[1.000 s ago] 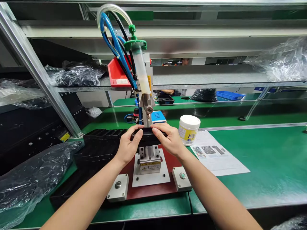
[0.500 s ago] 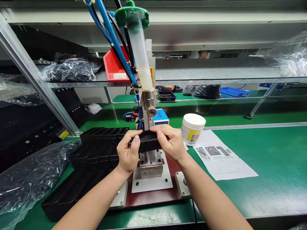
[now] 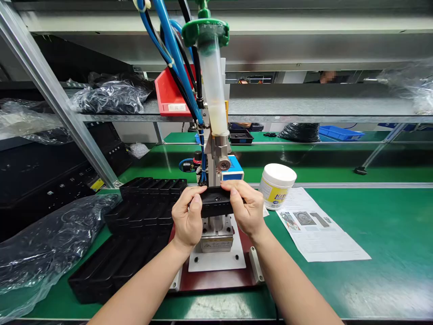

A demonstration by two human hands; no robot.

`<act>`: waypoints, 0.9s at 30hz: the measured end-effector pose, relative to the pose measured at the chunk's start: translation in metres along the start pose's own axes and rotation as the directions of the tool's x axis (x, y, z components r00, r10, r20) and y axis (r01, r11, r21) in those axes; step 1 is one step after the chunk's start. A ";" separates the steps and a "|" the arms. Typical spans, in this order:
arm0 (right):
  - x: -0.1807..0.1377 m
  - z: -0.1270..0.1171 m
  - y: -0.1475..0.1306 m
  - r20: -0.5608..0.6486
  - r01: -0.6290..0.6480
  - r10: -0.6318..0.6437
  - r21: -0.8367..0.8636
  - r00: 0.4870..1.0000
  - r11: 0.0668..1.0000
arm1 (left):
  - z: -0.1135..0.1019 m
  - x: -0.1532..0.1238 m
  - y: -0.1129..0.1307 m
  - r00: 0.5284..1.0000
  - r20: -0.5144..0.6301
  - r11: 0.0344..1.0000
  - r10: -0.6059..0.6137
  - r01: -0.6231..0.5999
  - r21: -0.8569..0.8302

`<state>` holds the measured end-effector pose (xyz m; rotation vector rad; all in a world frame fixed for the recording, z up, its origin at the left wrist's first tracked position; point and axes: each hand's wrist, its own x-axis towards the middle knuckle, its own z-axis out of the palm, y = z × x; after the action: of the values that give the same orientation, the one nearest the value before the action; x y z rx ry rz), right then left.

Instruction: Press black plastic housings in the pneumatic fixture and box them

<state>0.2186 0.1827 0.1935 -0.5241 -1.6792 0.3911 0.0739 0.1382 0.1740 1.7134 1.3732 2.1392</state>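
Note:
Both hands grip a black rectangular plastic part [image 3: 217, 204] by its two ends, with a small round feature on its top face. My left hand [image 3: 188, 216] is closed round the left end, thumb on the near side. On the right end, my right hand [image 3: 248, 207] is closed the same way. The part is at the metal post of a bench fixture [image 3: 217, 243]; whether it rests on the post cannot be seen. Above it hangs a dispensing syringe [image 3: 214, 85] with a green cap, its metal nozzle block [image 3: 221, 155] pointing down.
Black compartmented trays [image 3: 115, 262] stand at the left beside clear plastic wrap [image 3: 54, 243]. A white tub [image 3: 278, 185] and a printed sheet [image 3: 321, 230] lie at the right. A red bin [image 3: 171, 97] sits on the shelf. Part of a person shows behind.
The view has shifted slightly, so most things appear further right. The black part has tilted a little, showing more of its top face. Both hands keep their hold.

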 end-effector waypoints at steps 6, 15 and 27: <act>-0.002 0.003 0.002 -0.043 0.031 -0.029 0.033 0.999 0.999 | 0.004 -0.003 -0.001 0.998 -0.039 0.999 0.048 -0.047 0.028; -0.001 -0.001 -0.003 0.011 -0.050 0.049 0.047 0.999 0.998 | -0.005 0.000 0.000 0.997 0.063 0.994 -0.051 0.044 0.096; 0.004 0.008 -0.007 -0.039 -0.272 0.278 0.117 0.960 0.955 | -0.015 0.010 -0.008 0.969 0.150 0.980 -0.197 0.190 0.065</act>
<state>0.2092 0.1797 0.1990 -0.6825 -1.5242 0.6630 0.0540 0.1397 0.1759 1.6468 1.4929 1.8428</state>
